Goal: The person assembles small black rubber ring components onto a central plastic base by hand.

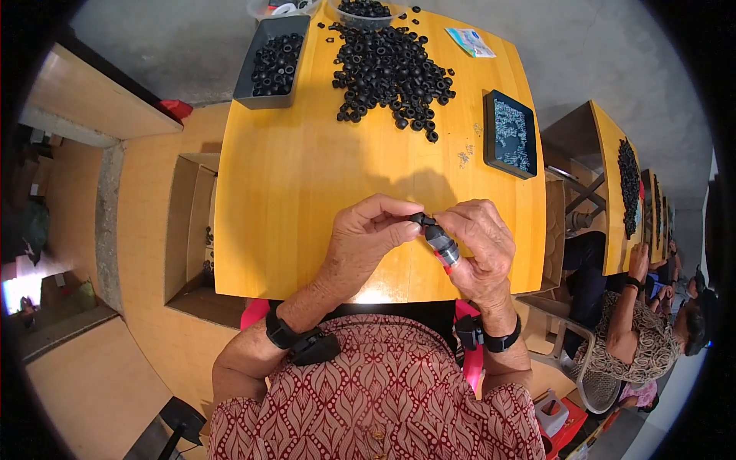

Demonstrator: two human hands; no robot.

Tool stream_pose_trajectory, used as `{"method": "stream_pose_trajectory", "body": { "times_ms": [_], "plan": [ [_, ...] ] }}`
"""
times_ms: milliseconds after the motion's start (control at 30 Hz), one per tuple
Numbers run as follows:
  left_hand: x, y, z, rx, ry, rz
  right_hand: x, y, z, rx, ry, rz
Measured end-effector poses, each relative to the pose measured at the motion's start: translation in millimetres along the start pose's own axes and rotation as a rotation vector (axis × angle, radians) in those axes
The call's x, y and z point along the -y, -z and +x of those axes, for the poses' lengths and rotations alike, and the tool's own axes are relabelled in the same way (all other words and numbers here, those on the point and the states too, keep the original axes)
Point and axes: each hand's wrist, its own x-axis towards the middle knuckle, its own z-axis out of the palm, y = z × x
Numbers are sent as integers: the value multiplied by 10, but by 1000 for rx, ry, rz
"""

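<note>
Near the front edge of the table, my left hand (pixel 366 236) pinches a small black part (pixel 416 218) between thumb and fingertips. My right hand (pixel 484 249) is closed around a short cylindrical tool (pixel 442 244) with a black front, a silver-grey band and a red end. The tool's black tip meets the part, or lies right beside it; I cannot tell which. Further back, a large pile of similar black ring-shaped parts (pixel 395 73) spreads over the yellow table (pixel 291 184).
A grey bin (pixel 244 90) of black parts stands back left, beside a clear bowl (pixel 368 24). At right are a black tray (pixel 510 167) of small shiny pieces, scattered bits (pixel 465 156) and a packet (pixel 471 43). A cardboard box (pixel 188 253) sits left; a person (pixel 636 337) works to the right.
</note>
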Motion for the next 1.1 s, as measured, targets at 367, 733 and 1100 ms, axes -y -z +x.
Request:
{"method": "stream_pose_trajectory", "body": {
  "times_ms": [367,733,1100],
  "plan": [
    [6,-20,-20,1,-65,203,11,31,31,69,96,-118],
    [0,1,-44,28,-81,343,-93,23,-48,98,140,-32],
    [83,21,-44,1,-36,162,-131,22,-46,162,190,-77]
  ]
}}
